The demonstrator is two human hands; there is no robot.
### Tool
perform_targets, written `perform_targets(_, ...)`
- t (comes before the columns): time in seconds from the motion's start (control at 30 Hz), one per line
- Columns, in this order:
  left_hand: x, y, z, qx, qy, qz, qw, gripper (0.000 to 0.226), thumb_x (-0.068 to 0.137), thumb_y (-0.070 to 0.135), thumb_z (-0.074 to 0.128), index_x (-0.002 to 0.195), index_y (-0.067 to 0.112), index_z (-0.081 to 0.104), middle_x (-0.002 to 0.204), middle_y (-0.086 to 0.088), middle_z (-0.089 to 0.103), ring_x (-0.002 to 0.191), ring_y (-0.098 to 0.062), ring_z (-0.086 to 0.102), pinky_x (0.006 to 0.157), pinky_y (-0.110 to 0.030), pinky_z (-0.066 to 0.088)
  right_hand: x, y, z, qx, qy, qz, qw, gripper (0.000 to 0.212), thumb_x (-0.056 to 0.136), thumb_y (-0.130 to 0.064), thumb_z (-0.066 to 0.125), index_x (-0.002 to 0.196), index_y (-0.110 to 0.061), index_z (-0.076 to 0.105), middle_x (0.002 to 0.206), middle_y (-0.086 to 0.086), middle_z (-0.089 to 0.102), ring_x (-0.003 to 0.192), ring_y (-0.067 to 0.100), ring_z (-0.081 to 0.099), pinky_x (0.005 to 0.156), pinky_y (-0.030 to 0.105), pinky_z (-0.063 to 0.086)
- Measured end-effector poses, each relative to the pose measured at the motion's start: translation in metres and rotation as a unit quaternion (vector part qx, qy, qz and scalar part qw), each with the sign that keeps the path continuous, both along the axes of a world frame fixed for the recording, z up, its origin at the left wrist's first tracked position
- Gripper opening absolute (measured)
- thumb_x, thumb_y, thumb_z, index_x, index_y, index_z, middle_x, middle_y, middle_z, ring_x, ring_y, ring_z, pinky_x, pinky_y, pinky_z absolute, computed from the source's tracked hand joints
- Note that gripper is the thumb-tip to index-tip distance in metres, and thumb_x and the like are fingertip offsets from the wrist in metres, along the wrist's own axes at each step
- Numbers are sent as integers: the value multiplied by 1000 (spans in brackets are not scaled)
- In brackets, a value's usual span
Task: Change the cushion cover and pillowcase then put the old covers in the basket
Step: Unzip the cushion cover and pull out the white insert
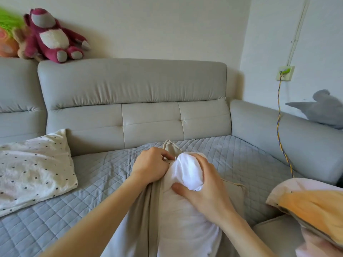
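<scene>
Bottom centre: white insert (187, 171), beige cover (148, 210) bunched along its left edge. Right hand (204, 186) curled round insert's top corner; left hand (152, 166) pinching cover's open edge. Orange cushion (311, 206) lower right. Dotted pillow (31, 167) left edge; bare quilted mat (92, 173) between. Plush bear (52, 36) upper left.

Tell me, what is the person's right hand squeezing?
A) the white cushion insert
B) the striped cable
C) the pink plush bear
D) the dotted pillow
A: the right hand is curled round the bunched end of the white cushion insert, while the left hand pinches the beige cover beside it.
</scene>
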State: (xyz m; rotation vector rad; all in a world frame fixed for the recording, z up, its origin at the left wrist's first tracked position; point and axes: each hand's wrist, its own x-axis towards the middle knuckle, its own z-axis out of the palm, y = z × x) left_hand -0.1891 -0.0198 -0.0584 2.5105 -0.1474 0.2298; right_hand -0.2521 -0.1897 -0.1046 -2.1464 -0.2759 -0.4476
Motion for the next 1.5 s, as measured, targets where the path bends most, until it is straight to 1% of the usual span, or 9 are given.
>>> perform_targets(0.17, -23, -4, 0, -8, 2, -48, 999, 52, 85, 23, 64, 135, 39, 56, 131, 8, 62, 121, -14, 57, 97, -26, 46, 11, 14, -11, 26, -60, -42, 997, 39, 72, -23, 78, 101, -32, 54, 91, -11, 66, 85, 8, 63, 73, 38, 52)
perform_targets(0.37, -30, 6, 25, -210, -5, -112, 971, 42, 81, 5, 70, 112, 34, 69, 113, 14, 70, 107, 3, 63, 90, -16, 50, 10, 20, 13, 69, -112, -80, 988, 44, 72, -15, 78, 90, -41, 49, 85, -21, 64, 80, 1, 60, 64, 17, 43)
perform_targets(0.47, -32, 13, 71, -333, 33, -195, 922, 47, 82, -11, 63, 117, 21, 69, 120, 2, 70, 110, -7, 66, 89, -18, 53, 10, 30, 58, 93, -122, -93, 984, 42, 71, -28, 81, 86, -39, 43, 80, -20, 61, 73, -2, 56, 60, 14, 40)
perform_targets(0.57, -35, 28, 117, -493, 83, -240, 832, 43, 79, 12, 62, 120, 27, 66, 122, -2, 70, 116, -17, 63, 99, -38, 48, 17, 28, 84, 110, -84, -123, 983, 42, 73, -41, 79, 95, -34, 44, 86, -15, 62, 79, 10, 59, 66, 31, 47)
perform_targets(0.8, -34, 27, 39, -9, -89, -80, 993, 51, 70, 65, 59, 115, 42, 60, 117, 16, 61, 111, -9, 56, 99, -32, 45, 32, -5, 40, 175, -19, -204, 963, 40, 76, -44, 76, 101, -30, 49, 84, -13, 63, 80, 20, 63, 67, 35, 49)
perform_targets(1.03, -19, -20, -29, 207, -448, 10, 870, 27, 88, 28, 60, 110, 17, 70, 107, 0, 70, 101, -28, 64, 87, -48, 49, 22, -31, 5, 156, -84, -157, 972, 29, 79, -22, 77, 83, -33, 50, 77, -12, 64, 74, 7, 63, 59, 23, 44)
perform_targets(1.27, 21, -7, -2, 337, -315, 58, 886, 19, 75, 13, 73, 92, 16, 65, 76, 0, 71, 65, -25, 70, 83, -55, 50, 16, -37, -1, 106, -116, -41, 987, 60, 72, 0, 78, 87, -55, 58, 92, -17, 65, 89, -3, 62, 76, 12, 44)
perform_targets(1.4, 33, 19, -5, 348, -203, 48, 914, 21, 97, 25, 44, 114, 29, 55, 105, 7, 72, 88, -29, 71, 97, -48, 38, -10, -47, -1, 85, -115, 64, 988, 43, 73, -2, 73, 89, -40, 59, 90, -17, 60, 84, -4, 58, 73, 11, 44)
perform_targets(1.5, 23, 11, -5, 217, -149, 5, 965, 23, 101, 39, 39, 114, 33, 58, 111, 5, 70, 99, -32, 65, 82, -38, 46, -23, -69, 0, 153, -55, 88, 983, 34, 71, -14, 83, 86, -38, 66, 84, -19, 64, 82, -2, 60, 73, 11, 44)
